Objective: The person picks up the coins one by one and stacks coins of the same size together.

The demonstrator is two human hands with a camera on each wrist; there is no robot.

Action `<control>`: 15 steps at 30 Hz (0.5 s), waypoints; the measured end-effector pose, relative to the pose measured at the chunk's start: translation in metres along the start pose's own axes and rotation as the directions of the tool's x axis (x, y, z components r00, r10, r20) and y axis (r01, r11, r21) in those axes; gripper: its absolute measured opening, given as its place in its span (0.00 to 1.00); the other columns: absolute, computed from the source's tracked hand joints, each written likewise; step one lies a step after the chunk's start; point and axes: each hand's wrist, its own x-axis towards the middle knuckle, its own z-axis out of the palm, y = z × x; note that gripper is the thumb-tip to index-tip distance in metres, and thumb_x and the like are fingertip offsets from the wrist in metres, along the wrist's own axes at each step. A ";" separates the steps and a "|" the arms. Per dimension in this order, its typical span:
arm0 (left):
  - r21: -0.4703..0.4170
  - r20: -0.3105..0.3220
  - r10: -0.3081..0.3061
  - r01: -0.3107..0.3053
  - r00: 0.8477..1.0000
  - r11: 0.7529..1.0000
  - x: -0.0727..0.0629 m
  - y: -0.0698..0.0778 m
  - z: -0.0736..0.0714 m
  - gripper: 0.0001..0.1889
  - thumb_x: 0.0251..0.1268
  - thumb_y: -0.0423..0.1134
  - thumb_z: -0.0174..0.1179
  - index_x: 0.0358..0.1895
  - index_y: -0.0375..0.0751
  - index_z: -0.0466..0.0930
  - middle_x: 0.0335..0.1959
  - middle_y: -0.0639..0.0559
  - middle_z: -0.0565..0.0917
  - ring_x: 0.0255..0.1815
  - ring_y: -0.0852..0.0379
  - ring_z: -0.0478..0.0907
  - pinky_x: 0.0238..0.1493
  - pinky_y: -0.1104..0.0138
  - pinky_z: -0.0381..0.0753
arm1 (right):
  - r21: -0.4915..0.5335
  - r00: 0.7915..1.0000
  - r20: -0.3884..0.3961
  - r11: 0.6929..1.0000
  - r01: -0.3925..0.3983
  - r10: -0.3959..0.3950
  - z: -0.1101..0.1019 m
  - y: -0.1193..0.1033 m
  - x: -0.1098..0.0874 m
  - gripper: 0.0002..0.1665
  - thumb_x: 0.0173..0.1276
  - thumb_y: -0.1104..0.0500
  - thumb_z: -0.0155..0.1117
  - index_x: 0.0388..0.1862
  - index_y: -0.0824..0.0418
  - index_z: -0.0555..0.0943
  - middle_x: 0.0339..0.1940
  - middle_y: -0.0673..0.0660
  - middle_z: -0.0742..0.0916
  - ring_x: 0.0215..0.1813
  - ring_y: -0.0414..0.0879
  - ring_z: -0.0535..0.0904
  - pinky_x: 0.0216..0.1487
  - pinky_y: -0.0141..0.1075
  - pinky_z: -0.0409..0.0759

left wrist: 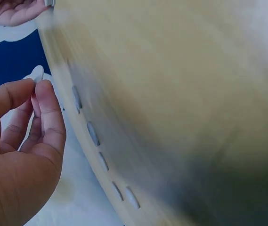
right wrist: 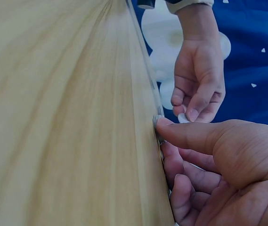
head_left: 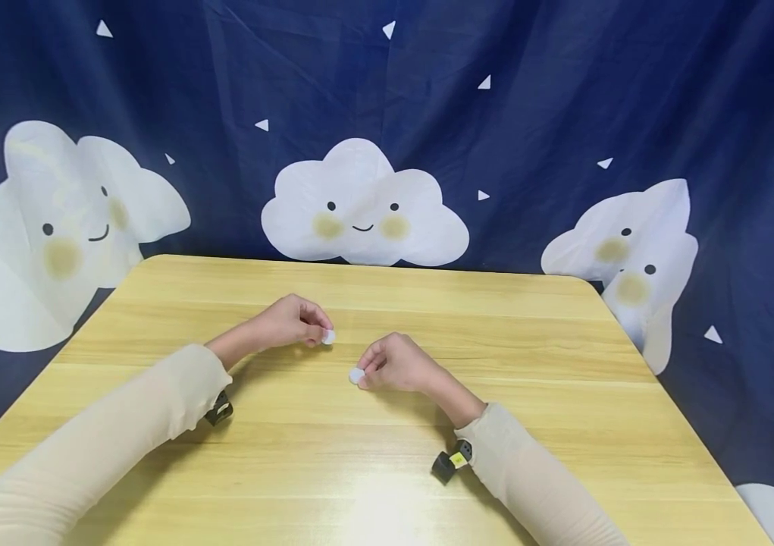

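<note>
My left hand [head_left: 294, 322] pinches a small white disc [head_left: 328, 337] between thumb and fingertips, over the middle of the wooden table. Lower and to its right, my right hand [head_left: 400, 362] pinches another small white disc [head_left: 356, 376], its fingers pointing left. The two hands face each other with a short gap between the discs. In the left wrist view, the disc [left wrist: 39, 73] held by the left hand [left wrist: 28, 122] stands on edge at the fingertips. In the right wrist view, the right thumb [right wrist: 190, 134] presses on its disc close to the table surface.
Several thin greyish oval pieces [left wrist: 93, 133] lie on the wood in the left wrist view. The light wooden table [head_left: 359, 447] has rounded far corners. Behind it hangs a dark blue curtain [head_left: 223, 68] with white clouds. Black wrist cameras [head_left: 451, 461] sit below the sleeves.
</note>
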 end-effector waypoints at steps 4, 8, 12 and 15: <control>-0.006 0.011 -0.005 0.005 1.000 1.000 -0.005 -0.001 0.004 0.06 0.68 0.27 0.62 0.44 0.30 0.85 0.38 0.44 0.88 0.34 0.54 0.82 0.40 0.64 0.85 | 0.000 1.000 0.000 1.000 0.004 -0.004 0.000 0.000 0.000 0.09 0.58 0.60 0.81 0.36 0.57 0.88 0.28 0.46 0.88 0.34 0.41 0.84 0.44 0.37 0.81; -0.014 0.026 -0.009 0.009 1.000 1.000 -0.010 -0.001 0.009 0.06 0.68 0.27 0.61 0.44 0.30 0.85 0.39 0.44 0.88 0.35 0.54 0.82 0.41 0.63 0.85 | -0.004 1.000 0.000 1.000 0.006 -0.006 0.000 0.000 0.000 0.09 0.58 0.60 0.81 0.36 0.57 0.88 0.27 0.46 0.88 0.34 0.40 0.84 0.44 0.36 0.81; -0.015 0.046 -0.006 0.007 0.999 1.000 -0.014 -0.002 0.013 0.06 0.67 0.28 0.61 0.43 0.30 0.85 0.38 0.44 0.88 0.35 0.54 0.83 0.41 0.63 0.85 | -0.005 1.000 0.000 1.000 0.008 -0.008 0.000 0.000 0.000 0.08 0.58 0.60 0.81 0.35 0.56 0.88 0.27 0.45 0.88 0.34 0.40 0.84 0.44 0.36 0.81; -0.019 0.055 0.002 -0.001 0.999 1.000 -0.017 -0.003 0.017 0.06 0.67 0.28 0.61 0.43 0.30 0.85 0.37 0.45 0.88 0.34 0.54 0.82 0.40 0.63 0.85 | -0.001 1.000 -0.002 1.000 0.008 -0.008 -0.001 0.000 0.000 0.09 0.58 0.60 0.81 0.35 0.57 0.88 0.27 0.46 0.88 0.34 0.40 0.84 0.44 0.36 0.81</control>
